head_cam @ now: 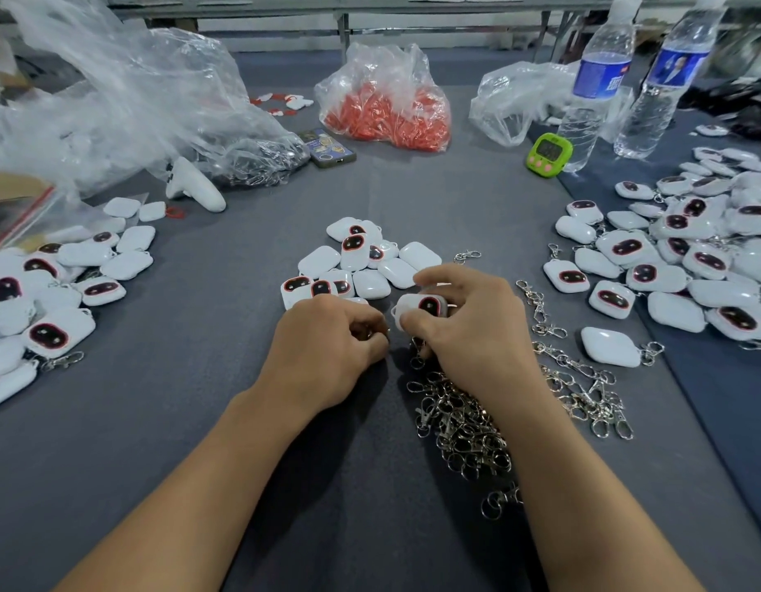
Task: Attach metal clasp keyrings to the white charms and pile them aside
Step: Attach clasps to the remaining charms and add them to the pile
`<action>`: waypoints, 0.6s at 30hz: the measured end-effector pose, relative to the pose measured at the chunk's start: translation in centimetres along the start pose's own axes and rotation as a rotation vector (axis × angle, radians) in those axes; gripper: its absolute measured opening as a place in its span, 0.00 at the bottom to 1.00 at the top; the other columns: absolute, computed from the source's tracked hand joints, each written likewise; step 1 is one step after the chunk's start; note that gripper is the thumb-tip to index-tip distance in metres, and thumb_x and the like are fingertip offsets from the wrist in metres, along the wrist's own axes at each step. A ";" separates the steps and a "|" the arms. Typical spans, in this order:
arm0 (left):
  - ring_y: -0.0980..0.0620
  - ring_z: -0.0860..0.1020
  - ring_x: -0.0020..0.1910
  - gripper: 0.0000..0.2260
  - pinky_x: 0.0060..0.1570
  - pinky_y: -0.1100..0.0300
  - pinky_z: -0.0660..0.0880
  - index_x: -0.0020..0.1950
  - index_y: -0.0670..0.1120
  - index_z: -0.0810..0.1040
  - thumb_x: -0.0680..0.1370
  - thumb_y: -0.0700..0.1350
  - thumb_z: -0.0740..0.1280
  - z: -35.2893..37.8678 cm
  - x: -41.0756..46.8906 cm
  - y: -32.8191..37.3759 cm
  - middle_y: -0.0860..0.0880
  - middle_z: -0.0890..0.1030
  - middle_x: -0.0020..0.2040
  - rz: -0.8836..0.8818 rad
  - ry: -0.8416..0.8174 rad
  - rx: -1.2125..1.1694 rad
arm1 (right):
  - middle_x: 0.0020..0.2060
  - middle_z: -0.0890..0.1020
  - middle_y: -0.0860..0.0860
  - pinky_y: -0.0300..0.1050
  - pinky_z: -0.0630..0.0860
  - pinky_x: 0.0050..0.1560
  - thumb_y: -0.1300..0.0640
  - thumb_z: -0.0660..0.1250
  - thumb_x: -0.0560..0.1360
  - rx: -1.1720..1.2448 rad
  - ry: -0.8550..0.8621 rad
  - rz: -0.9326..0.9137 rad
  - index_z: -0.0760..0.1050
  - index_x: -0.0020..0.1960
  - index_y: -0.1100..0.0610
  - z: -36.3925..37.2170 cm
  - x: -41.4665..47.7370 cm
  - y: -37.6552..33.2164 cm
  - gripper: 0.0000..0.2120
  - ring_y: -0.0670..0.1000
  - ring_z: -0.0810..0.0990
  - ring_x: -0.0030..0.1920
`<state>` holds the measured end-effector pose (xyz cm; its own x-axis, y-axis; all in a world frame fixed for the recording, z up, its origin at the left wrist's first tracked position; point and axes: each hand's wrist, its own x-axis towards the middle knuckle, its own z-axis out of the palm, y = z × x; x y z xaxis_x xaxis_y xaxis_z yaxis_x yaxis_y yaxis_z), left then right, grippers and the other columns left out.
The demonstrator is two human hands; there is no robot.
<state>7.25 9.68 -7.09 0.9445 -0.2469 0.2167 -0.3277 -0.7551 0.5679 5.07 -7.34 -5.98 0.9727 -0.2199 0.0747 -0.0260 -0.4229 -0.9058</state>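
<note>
My right hand (468, 322) grips a white charm (421, 307) with a dark red-rimmed face, just above the grey table. My left hand (331, 348) is curled beside it, its fingertips pinching a small metal clasp keyring (368, 333) that is mostly hidden. A small pile of white charms (361, 267) lies right behind both hands. Loose metal clasp keyrings (464, 416) are heaped under and to the right of my right wrist. A large pile of charms with clasps (686, 258) lies on the right, another charm pile (49, 292) on the left.
A bag of red loops (387, 104), a phone (327, 148), a green timer (548, 155) and two water bottles (600, 79) stand at the back. Crumpled clear plastic bags (113, 100) fill the back left, with a white controller (195, 188) beside them.
</note>
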 end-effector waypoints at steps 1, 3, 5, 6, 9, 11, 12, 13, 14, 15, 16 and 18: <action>0.58 0.74 0.31 0.11 0.34 0.63 0.66 0.33 0.62 0.78 0.71 0.47 0.73 0.0 0.0 0.0 0.60 0.76 0.28 0.009 -0.004 -0.006 | 0.44 0.86 0.43 0.33 0.77 0.33 0.58 0.77 0.69 -0.008 -0.007 0.001 0.82 0.52 0.46 0.1 0.0 0.0 0.14 0.45 0.83 0.27; 0.59 0.73 0.30 0.09 0.32 0.65 0.63 0.33 0.63 0.78 0.70 0.49 0.73 0.0 0.0 0.0 0.60 0.76 0.28 0.016 -0.017 -0.025 | 0.40 0.86 0.41 0.32 0.76 0.36 0.57 0.77 0.69 -0.057 -0.010 -0.018 0.82 0.47 0.46 0.2 0.0 0.0 0.10 0.41 0.82 0.32; 0.59 0.73 0.30 0.04 0.31 0.66 0.62 0.37 0.62 0.82 0.69 0.51 0.71 0.0 0.0 -0.1 0.60 0.76 0.29 0.020 -0.029 -0.030 | 0.36 0.84 0.41 0.26 0.72 0.34 0.56 0.77 0.70 -0.111 0.000 -0.050 0.83 0.43 0.45 0.3 0.0 -0.1 0.07 0.36 0.80 0.36; 0.59 0.73 0.31 0.03 0.31 0.67 0.62 0.39 0.61 0.83 0.69 0.51 0.71 0.0 0.0 -0.2 0.61 0.76 0.29 0.026 -0.030 -0.026 | 0.34 0.84 0.41 0.25 0.70 0.34 0.55 0.77 0.70 -0.134 0.001 -0.060 0.83 0.43 0.45 0.3 0.0 -0.1 0.06 0.35 0.80 0.37; 0.60 0.74 0.31 0.04 0.29 0.70 0.62 0.38 0.61 0.83 0.69 0.51 0.72 0.1 0.0 -0.3 0.61 0.76 0.29 0.043 -0.033 -0.032 | 0.34 0.82 0.43 0.25 0.70 0.33 0.54 0.77 0.70 -0.158 -0.023 -0.068 0.84 0.43 0.44 0.0 -0.1 -0.1 0.06 0.35 0.79 0.38; 0.59 0.74 0.31 0.03 0.30 0.70 0.63 0.37 0.61 0.82 0.68 0.53 0.69 0.1 0.0 -0.3 0.61 0.76 0.29 0.050 -0.028 -0.043 | 0.35 0.82 0.44 0.25 0.70 0.33 0.55 0.77 0.71 -0.154 -0.040 -0.068 0.84 0.43 0.44 -0.1 -0.1 -0.2 0.06 0.37 0.79 0.38; 0.59 0.74 0.31 0.03 0.30 0.70 0.63 0.37 0.60 0.82 0.67 0.53 0.68 0.1 0.0 -0.3 0.60 0.76 0.29 0.055 -0.024 -0.044 | 0.35 0.83 0.45 0.26 0.71 0.33 0.56 0.76 0.71 -0.156 -0.047 -0.070 0.85 0.43 0.44 -0.2 -0.1 -0.3 0.06 0.39 0.80 0.37; 0.59 0.74 0.31 0.04 0.30 0.69 0.62 0.38 0.60 0.83 0.67 0.54 0.68 0.2 0.0 -0.3 0.60 0.76 0.29 0.061 -0.021 -0.039 | 0.36 0.83 0.47 0.27 0.72 0.33 0.56 0.75 0.72 -0.163 -0.054 -0.072 0.85 0.44 0.45 -0.2 -0.1 -0.3 0.06 0.41 0.80 0.36; 0.59 0.74 0.31 0.05 0.30 0.69 0.61 0.39 0.59 0.83 0.68 0.54 0.68 0.2 0.0 -0.3 0.60 0.76 0.29 0.065 -0.019 -0.032 | 0.37 0.84 0.48 0.29 0.73 0.33 0.56 0.75 0.72 -0.169 -0.062 -0.072 0.85 0.44 0.45 -0.2 -0.2 -0.4 0.06 0.42 0.81 0.37; 0.59 0.74 0.31 0.05 0.30 0.69 0.61 0.40 0.59 0.84 0.68 0.54 0.68 0.1 -0.1 -0.4 0.60 0.76 0.29 0.068 -0.019 -0.026 | 0.38 0.84 0.49 0.30 0.74 0.34 0.57 0.75 0.73 -0.174 -0.069 -0.071 0.85 0.45 0.46 -0.2 -0.2 -0.4 0.06 0.44 0.81 0.38; 0.60 0.74 0.31 0.05 0.31 0.68 0.61 0.41 0.59 0.84 0.68 0.53 0.68 0.1 -0.1 -0.4 0.61 0.76 0.29 0.068 -0.018 -0.025 | 0.38 0.84 0.49 0.31 0.74 0.34 0.57 0.74 0.73 -0.176 -0.075 -0.070 0.86 0.45 0.46 -0.3 -0.1 -0.5 0.07 0.45 0.82 0.38; 0.61 0.74 0.31 0.05 0.30 0.70 0.61 0.42 0.59 0.84 0.69 0.53 0.68 0.1 -0.2 -0.4 0.62 0.76 0.29 0.065 -0.014 -0.029 | 0.37 0.84 0.50 0.31 0.74 0.33 0.58 0.74 0.74 -0.179 -0.085 -0.073 0.86 0.45 0.46 -0.3 -0.1 -0.5 0.07 0.45 0.81 0.37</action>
<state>7.24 9.96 -7.47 0.9216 -0.3032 0.2425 -0.3882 -0.7194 0.5760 4.94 -7.39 -5.41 0.9893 -0.1107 0.0952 0.0124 -0.5859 -0.8103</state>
